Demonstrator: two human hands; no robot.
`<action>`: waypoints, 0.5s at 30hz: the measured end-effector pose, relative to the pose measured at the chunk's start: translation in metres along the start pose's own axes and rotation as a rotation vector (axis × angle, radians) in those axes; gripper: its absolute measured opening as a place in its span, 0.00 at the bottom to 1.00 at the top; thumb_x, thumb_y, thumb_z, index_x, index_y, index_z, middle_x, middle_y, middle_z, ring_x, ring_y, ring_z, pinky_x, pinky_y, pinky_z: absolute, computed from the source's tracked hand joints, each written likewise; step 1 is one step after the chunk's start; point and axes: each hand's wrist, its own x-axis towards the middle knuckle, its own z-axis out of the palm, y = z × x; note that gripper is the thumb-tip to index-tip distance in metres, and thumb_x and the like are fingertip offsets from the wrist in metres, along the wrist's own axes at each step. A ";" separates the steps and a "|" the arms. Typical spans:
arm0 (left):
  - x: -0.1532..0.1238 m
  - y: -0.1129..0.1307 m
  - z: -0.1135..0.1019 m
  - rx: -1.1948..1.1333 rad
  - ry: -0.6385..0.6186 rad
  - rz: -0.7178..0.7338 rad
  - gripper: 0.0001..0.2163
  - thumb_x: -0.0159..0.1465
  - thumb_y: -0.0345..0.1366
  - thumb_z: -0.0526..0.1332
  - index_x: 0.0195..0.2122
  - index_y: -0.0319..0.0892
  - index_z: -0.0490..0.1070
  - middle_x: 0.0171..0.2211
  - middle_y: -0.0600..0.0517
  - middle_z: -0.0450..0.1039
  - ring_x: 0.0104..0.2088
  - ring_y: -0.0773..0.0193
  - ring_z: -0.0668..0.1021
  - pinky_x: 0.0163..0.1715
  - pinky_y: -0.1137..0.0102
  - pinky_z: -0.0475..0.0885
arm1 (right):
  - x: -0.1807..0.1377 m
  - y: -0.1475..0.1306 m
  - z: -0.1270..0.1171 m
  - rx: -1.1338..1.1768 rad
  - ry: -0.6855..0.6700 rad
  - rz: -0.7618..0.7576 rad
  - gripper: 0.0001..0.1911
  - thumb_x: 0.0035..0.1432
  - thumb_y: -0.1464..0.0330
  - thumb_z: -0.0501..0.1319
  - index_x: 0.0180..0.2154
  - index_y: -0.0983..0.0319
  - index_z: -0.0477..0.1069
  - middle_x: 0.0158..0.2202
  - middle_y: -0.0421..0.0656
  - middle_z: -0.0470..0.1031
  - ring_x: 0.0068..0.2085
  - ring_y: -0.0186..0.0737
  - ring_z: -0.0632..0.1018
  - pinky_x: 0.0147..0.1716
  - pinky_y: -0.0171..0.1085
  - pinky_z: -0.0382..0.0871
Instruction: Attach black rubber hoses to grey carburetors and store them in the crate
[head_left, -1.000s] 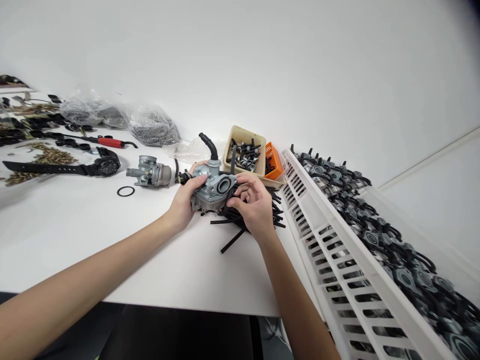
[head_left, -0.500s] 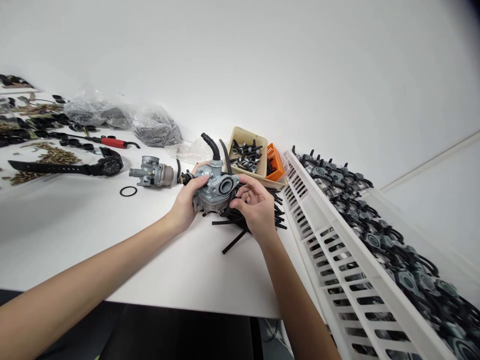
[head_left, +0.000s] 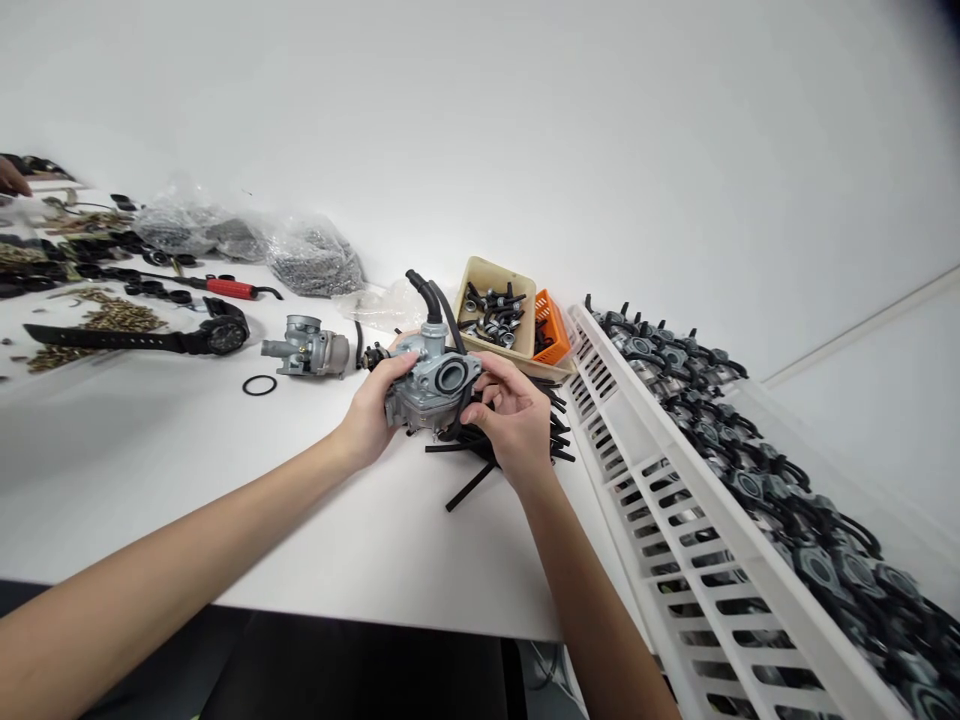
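My left hand (head_left: 375, 405) is closed around a grey metal carburetor (head_left: 427, 395) held above the white table, its thumb on top and its oval flange facing me. A black rubber elbow (head_left: 424, 296) rises from its top. A thin black hose (head_left: 450, 315) runs up behind the flange, its upper end leaning against or close behind the elbow. Lower down, the hose passes by the flange's right side, where my right hand (head_left: 514, 410) pinches it between thumb and fingers. Several loose black hoses (head_left: 470, 487) lie beneath my right hand.
A second carburetor (head_left: 306, 348), a black ring (head_left: 259, 385) and a watch (head_left: 221, 330) lie left. Behind stand a beige bin (head_left: 474, 275) of elbow fittings and an orange basket (head_left: 553, 350). A white slatted crate (head_left: 645, 440) with carburetors fills the right. Someone's hand (head_left: 11, 178) shows far left.
The hose's upper end has swung left toward the black elbow. Both hands keep their hold on the carburetor and hose. Another person's hand has come into view at far left.
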 end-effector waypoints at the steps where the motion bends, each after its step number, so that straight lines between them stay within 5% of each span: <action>1: 0.000 0.000 0.000 0.000 -0.006 -0.005 0.13 0.53 0.44 0.61 0.36 0.42 0.69 0.37 0.50 0.77 0.47 0.49 0.77 0.42 0.61 0.74 | 0.000 0.000 0.000 -0.005 -0.006 -0.017 0.24 0.40 0.69 0.74 0.43 0.54 0.77 0.48 0.42 0.76 0.36 0.38 0.72 0.32 0.37 0.67; 5: 0.000 -0.002 -0.003 0.003 -0.009 -0.032 0.15 0.54 0.45 0.61 0.38 0.41 0.72 0.37 0.49 0.77 0.46 0.49 0.77 0.42 0.61 0.74 | 0.000 -0.001 0.000 -0.008 -0.061 -0.070 0.24 0.42 0.68 0.74 0.45 0.54 0.76 0.55 0.44 0.74 0.48 0.45 0.75 0.39 0.40 0.68; 15: 0.002 -0.002 -0.004 0.007 -0.022 -0.014 0.12 0.55 0.44 0.61 0.35 0.42 0.74 0.37 0.51 0.78 0.46 0.51 0.77 0.42 0.63 0.74 | -0.001 -0.002 0.000 0.045 -0.116 -0.067 0.27 0.44 0.67 0.74 0.47 0.55 0.73 0.56 0.44 0.73 0.57 0.47 0.72 0.48 0.41 0.66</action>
